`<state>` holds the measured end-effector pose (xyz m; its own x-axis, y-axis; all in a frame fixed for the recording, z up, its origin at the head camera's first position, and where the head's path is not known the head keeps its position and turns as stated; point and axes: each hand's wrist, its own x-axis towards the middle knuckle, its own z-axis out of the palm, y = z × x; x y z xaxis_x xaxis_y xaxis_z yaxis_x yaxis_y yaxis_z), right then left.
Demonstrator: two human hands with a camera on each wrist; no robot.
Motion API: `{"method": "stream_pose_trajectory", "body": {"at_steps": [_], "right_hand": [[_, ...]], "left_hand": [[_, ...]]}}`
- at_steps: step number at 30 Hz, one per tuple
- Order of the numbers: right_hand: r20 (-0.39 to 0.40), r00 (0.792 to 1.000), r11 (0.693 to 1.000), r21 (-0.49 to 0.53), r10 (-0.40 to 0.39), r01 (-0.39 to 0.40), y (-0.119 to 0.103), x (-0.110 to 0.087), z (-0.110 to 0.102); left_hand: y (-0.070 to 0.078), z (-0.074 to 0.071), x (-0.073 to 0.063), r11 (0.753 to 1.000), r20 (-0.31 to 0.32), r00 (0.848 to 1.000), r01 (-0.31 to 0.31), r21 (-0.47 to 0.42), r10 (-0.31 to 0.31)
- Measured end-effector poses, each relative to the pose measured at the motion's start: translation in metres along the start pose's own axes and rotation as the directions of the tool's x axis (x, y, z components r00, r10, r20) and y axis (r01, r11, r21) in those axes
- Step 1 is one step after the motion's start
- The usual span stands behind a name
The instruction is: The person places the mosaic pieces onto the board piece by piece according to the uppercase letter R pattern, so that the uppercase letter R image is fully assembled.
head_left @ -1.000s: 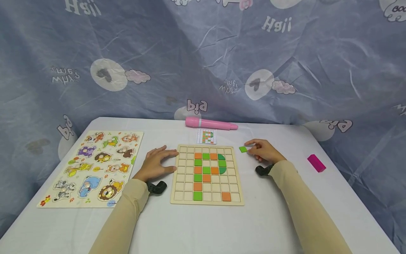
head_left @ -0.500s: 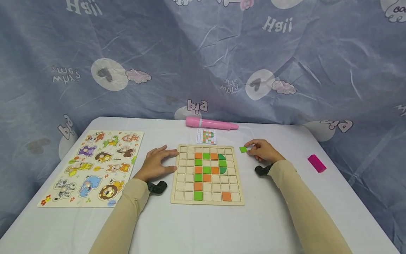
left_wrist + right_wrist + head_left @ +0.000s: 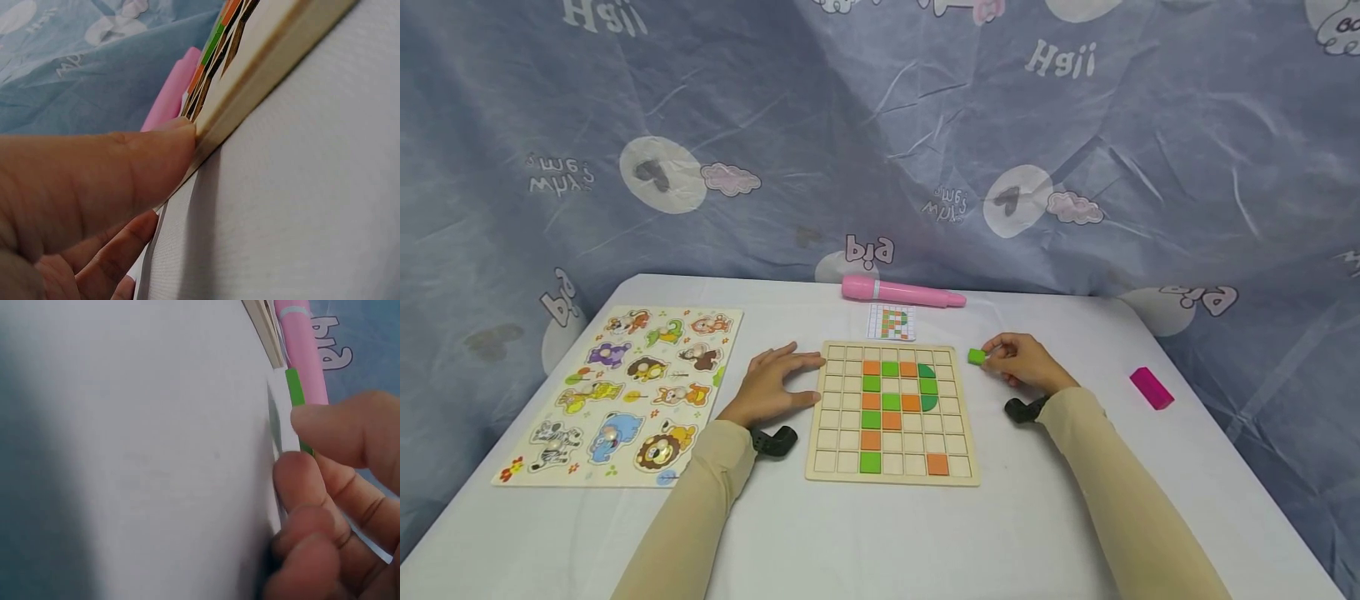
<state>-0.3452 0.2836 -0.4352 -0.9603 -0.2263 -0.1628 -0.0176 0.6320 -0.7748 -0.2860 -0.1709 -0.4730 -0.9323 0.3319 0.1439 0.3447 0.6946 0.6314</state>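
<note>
My right hand (image 3: 1022, 361) pinches a small green square tile (image 3: 976, 357) just right of the board's upper right corner. In the right wrist view the green tile (image 3: 294, 384) shows edge-on, thumb against it and its lower part hidden by the fingers. The wooden grid board (image 3: 841, 421) lies in front of me, with green and orange squares and two dark green curved pieces set in a P-like shape. One orange tile (image 3: 937, 464) sits apart at its lower right. My left hand (image 3: 771, 387) touches the board's left edge, fingers spread; its thumb (image 3: 150, 172) meets the side.
Behind the board lies a small pattern card (image 3: 891, 322) with a coloured letter R. A pink marker-shaped object (image 3: 902, 292) lies beyond it. An animal peg puzzle (image 3: 625, 481) is at the left, and a magenta block (image 3: 1151, 388) at the right.
The green tile, flat beside the right fingers before, now tilts up in their pinch. The right hand has turned slightly; the left hand keeps its place at the board.
</note>
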Motion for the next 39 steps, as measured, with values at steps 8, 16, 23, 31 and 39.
{"method": "stream_pose_trajectory", "body": {"at_steps": [8, 16, 23, 31, 39], "right_hand": [[-0.042, 0.997, 0.998, 0.005, -0.066, 0.066, -0.002, -0.015, 0.006], [0.004, 0.994, 0.991, 0.067, -0.113, 0.112, -0.005, -0.033, 0.012], [0.031, 0.984, 0.983, 0.050, -0.177, 0.176, -0.015, -0.048, 0.023], [0.049, 0.976, 0.977, 0.037, -0.210, 0.208, -0.031, -0.062, 0.035], [0.067, 0.962, 0.964, 0.055, -0.264, 0.261, -0.042, -0.070, 0.047]], "left_hand": [[0.001, 0.001, 0.001, 1.000, 0.006, 1.000, -0.005, -0.001, 0.005], [0.003, 0.000, 0.000, 1.000, 0.007, 1.000, 0.006, -0.007, -0.006], [0.005, -0.002, -0.003, 1.000, -0.003, 1.000, -0.002, 0.000, 0.002], [0.002, -0.002, -0.002, 1.000, -0.006, 1.000, 0.000, -0.008, 0.000], [0.001, -0.001, -0.001, 1.000, 0.001, 1.000, 0.004, -0.006, -0.004]]}}
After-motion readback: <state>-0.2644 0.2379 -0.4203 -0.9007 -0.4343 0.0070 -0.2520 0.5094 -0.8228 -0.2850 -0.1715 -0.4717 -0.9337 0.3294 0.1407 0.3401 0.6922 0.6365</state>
